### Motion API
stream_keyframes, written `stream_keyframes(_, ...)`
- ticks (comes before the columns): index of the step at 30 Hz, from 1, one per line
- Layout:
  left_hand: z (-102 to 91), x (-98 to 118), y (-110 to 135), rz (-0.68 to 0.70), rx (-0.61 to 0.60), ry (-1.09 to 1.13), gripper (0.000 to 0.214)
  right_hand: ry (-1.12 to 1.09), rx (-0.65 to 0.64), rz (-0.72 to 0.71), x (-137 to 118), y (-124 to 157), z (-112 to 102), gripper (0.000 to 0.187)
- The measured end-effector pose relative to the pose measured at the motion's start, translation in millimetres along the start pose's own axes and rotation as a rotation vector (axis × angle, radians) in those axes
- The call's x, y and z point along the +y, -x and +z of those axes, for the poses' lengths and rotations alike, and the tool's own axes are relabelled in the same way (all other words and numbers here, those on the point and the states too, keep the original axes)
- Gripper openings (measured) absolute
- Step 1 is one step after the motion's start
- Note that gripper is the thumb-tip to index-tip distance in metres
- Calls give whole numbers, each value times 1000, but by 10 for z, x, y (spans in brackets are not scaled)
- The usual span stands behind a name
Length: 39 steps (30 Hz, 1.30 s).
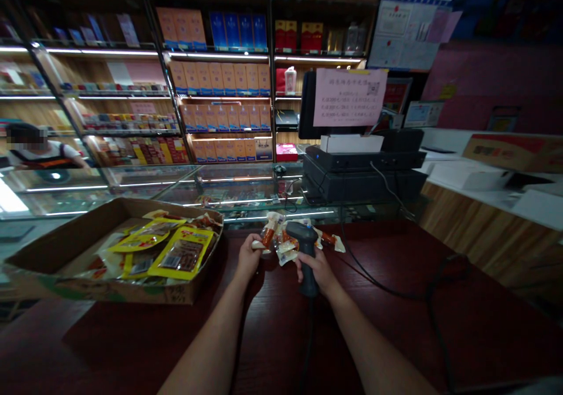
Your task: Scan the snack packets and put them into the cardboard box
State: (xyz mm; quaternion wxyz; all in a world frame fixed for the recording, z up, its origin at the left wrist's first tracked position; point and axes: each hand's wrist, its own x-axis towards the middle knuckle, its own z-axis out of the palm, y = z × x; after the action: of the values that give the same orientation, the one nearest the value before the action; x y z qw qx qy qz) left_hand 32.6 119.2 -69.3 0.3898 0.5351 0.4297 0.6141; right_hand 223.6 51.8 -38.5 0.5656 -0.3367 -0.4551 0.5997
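Note:
In my right hand (320, 269) is a dark barcode scanner (303, 239), its handle wrapped by my fingers and its cable trailing down over the table. My left hand (250, 257) pinches one end of a small clear packet of reddish-brown snack (270, 233), just left of the scanner. Several similar snack packets (288, 249) lie in a loose pile behind and under the scanner head, partly hidden by it. At my left stands an open cardboard box (189, 294) holding yellow snack bags (182, 254).
A dark red tabletop (378, 348) carries a black cable (382, 289) on the right. Beyond it are a glass display counter (246, 178) and a monitor (308, 107) with a pink notice (349, 97). Stocked shelves line the back. Another person (41, 151) is at the far left.

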Motion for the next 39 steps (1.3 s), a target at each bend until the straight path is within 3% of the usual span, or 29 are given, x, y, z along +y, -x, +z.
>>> stream_keyframes(7,14,27,14,27,-53,-37,18,-25,39,6,13,-13,-7,30)
stream_keyframes(20,13,-40,2,-11,-35,-53,20,-46,40,31,37,-20,-27,31)
stream_keyframes(24,-3,36,11,35,117,-94,21,-37,40,18,35,16,19,30)
stream_keyframes(28,-109,259,-25,99,366,-111,19,-25,2,16,-23,34,157,28)
stream_keyframes(33,-487,601,-141,154,653,-235,25,-1,-142,33,-176,-79,508,29)
stream_keyframes(39,-990,935,-210,20,734,-517,33,-17,-315,26,-245,-286,1149,37)
